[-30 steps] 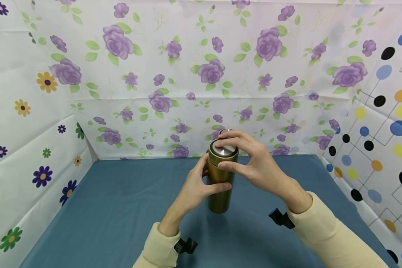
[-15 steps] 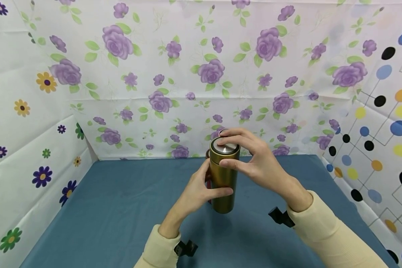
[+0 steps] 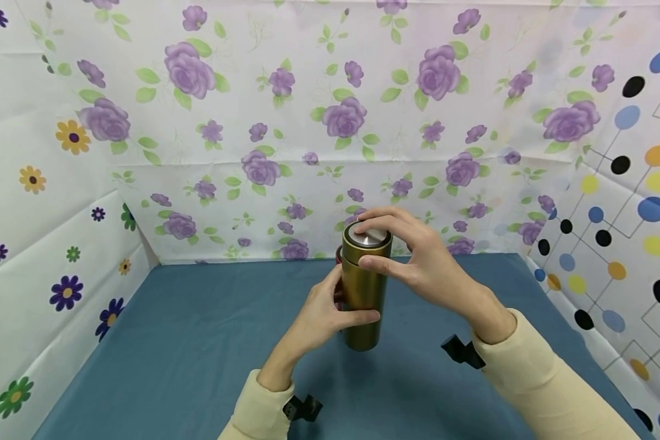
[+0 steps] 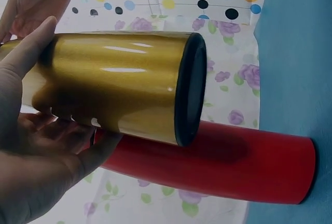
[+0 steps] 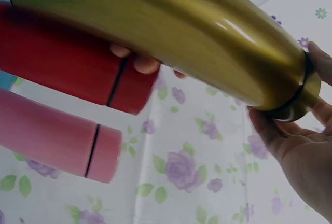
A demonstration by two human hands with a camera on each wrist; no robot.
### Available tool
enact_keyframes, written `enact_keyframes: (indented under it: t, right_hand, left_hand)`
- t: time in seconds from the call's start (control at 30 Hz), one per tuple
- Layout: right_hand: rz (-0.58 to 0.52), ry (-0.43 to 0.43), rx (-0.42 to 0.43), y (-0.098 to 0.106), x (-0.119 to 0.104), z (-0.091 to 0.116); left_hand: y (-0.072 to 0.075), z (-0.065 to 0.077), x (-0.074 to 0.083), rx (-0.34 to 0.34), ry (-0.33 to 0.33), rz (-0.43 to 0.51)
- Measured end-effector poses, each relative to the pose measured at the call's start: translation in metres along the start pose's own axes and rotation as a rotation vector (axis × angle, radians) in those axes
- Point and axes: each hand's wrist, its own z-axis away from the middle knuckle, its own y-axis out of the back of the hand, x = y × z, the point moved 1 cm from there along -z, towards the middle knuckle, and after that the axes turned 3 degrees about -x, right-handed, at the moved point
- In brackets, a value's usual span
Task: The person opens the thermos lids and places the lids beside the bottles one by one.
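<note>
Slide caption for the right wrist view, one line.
Right hand grips a gold flask at its top end; a red flask and a pink flask show beyond it.

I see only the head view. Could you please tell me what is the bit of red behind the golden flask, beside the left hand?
Observer: It is a red flask; the left wrist view shows its base on the blue cloth.
Operator: Thank you. Is there one more flask, which is hidden from me?
Observer: Yes, a pink flask is beside the red one in the right wrist view.
Operator: And does the golden flask stand on the cloth?
Observer: No, the left wrist view shows its dark underside, held clear of the cloth.
</note>
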Motion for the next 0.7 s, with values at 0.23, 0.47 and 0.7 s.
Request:
enact_keyframes:
  t: [0.23,0.47,0.7]
  right_hand:
    - [0.078,-0.031,-0.026,0.001,-0.007,-0.004]
    - [0.061,-0.027,-0.002,0.001,-0.012,-0.005]
    - [0.015,0.002,0.007,0.004,-0.013,-0.004]
  left_hand:
    - [0.001,0.001,0.002,0.077,-0.016,-0.046]
    - [0.0,0.002,0.006,0.096,-0.018,-0.059]
    - [0.001,0.004,0.007,0.08,-0.023,-0.063]
